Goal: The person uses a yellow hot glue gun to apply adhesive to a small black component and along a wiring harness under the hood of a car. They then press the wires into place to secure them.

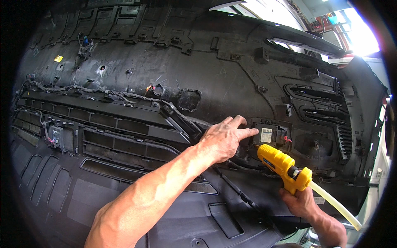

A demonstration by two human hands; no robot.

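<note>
My right hand (301, 202) grips a yellow hot glue gun (278, 160) by its handle. A long translucent glue stick (337, 206) sticks out of the gun's back and curves down to the right. The nozzle points left and reaches the lower edge of a small black module (266, 135) with a pale label. My left hand (225, 138) is beside that module, index finger stretched toward its left side and the other fingers loosely bent. Nothing shows in its grasp, though its underside is hidden. Both hands are over the inner face of a large black plastic car bumper (223, 82).
A wiring harness (124, 94) runs along the bumper from the left. Grille openings (115, 144) lie below it, with a clear connector box (56, 136) at far left. A dark cable (235, 188) crosses below my left hand. Slotted vents (318, 103) are at right.
</note>
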